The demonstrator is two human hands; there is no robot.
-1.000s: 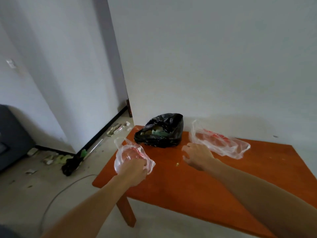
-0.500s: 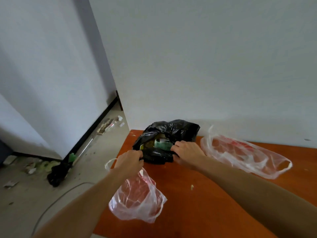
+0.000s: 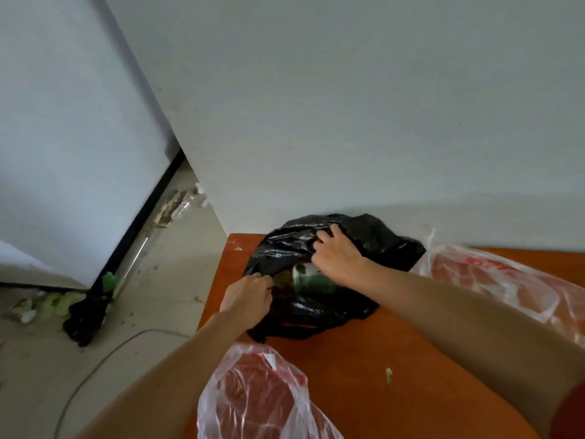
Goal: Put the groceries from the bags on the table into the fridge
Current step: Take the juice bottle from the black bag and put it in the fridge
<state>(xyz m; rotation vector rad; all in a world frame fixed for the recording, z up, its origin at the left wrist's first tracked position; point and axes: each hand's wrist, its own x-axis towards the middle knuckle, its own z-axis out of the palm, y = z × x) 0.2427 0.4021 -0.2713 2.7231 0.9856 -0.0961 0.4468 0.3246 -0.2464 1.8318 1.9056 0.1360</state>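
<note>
A black plastic bag [image 3: 332, 308] lies at the far left corner of the orange table [image 3: 364, 359], against the wall. My left hand [image 3: 248, 297] grips its near left edge. My right hand [image 3: 337, 253] holds the top edge, and the mouth gapes between them. Green and pale packets [image 3: 311, 278] show inside. A clear bag with red print [image 3: 256, 397] lies near my left forearm at the table's front edge. Another clear bag with red print [image 3: 493, 277] lies to the right.
White walls stand behind and to the left of the table. On the floor at left lie a black bag [image 3: 85, 315], green and white scraps [image 3: 47, 304], a grey cable [image 3: 104, 356] and litter by the wall gap [image 3: 177, 205].
I leaned closer to the table. My left hand let go of the clear bag, which now lies on the table. Both hands took the black bag's edges and pulled its mouth wider.
</note>
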